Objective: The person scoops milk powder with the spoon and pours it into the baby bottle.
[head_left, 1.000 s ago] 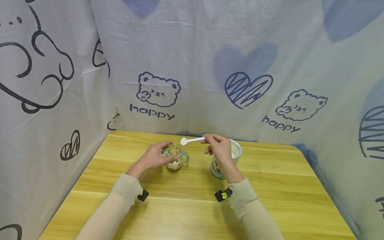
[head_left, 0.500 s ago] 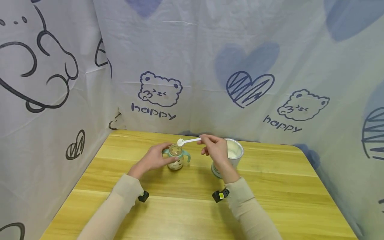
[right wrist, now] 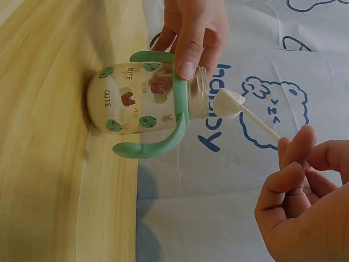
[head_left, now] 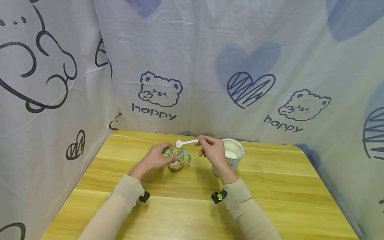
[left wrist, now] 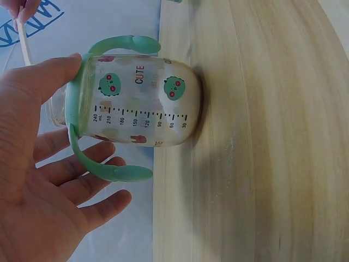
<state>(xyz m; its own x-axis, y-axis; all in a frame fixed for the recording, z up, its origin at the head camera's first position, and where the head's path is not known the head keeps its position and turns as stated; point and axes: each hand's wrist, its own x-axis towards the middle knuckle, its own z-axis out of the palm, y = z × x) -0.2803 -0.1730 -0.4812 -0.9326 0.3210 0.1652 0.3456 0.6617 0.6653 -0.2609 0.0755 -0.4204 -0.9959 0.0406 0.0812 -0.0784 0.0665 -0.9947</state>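
Observation:
A clear baby bottle (left wrist: 136,101) with green handles and printed cartoons stands upright and uncapped on the table, pale contents at its bottom. My left hand (head_left: 155,158) grips it around the green collar, thumb on the near side and fingers behind. Between thumb and fingers my right hand (head_left: 211,150) pinches the handle end of a white measuring scoop (right wrist: 228,103). White powder fills the scoop, which is right at the bottle's open mouth. Behind my right hand is an open can (head_left: 235,159) with pale powder inside, partly hidden by the hand.
The wooden table (head_left: 186,213) ends in front of a white cloth backdrop (head_left: 198,110) printed with hearts and bears. Another cloth wall (head_left: 87,100) runs along the left side. The can stands just right of the bottle.
My right hand has moved left and slightly down, bringing the scoop from beside the bottle to over its mouth. More of the can shows now. My left hand keeps its grip on the bottle.

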